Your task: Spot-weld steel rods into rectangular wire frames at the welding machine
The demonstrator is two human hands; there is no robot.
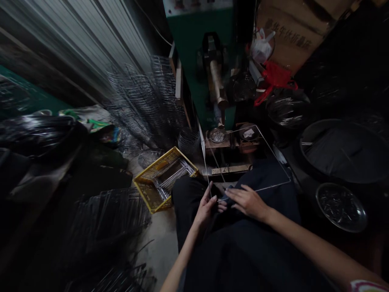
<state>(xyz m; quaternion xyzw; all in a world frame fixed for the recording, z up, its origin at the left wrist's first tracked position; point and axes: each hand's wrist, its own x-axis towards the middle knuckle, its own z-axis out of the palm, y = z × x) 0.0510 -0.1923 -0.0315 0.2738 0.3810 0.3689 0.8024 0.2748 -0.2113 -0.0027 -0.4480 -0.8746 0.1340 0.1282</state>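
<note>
A thin, roughly four-sided metal wire frame point(273, 186) stretches out over my lap, its far side reaching toward the machine. My left hand point(208, 207) is closed on its near left corner, thumb and fingers round the wire. Beside it, my right hand point(247, 200) lies over the near wire with its fingers bent down onto it. The exact grip of the right fingertips is hidden. Just beyond the frame's far side, a small dish of metal bits point(218, 135) sits under the arm of a green machine point(188, 44).
A yellow crate point(142, 183) with bundled wire pieces stands left of my knees. Stacked wire racks point(136, 101) lean behind it. On the right are a metal bowl of small parts point(340, 207), a large dark round basin point(310, 125), a red bag point(276, 77) and a cardboard box point(291, 34).
</note>
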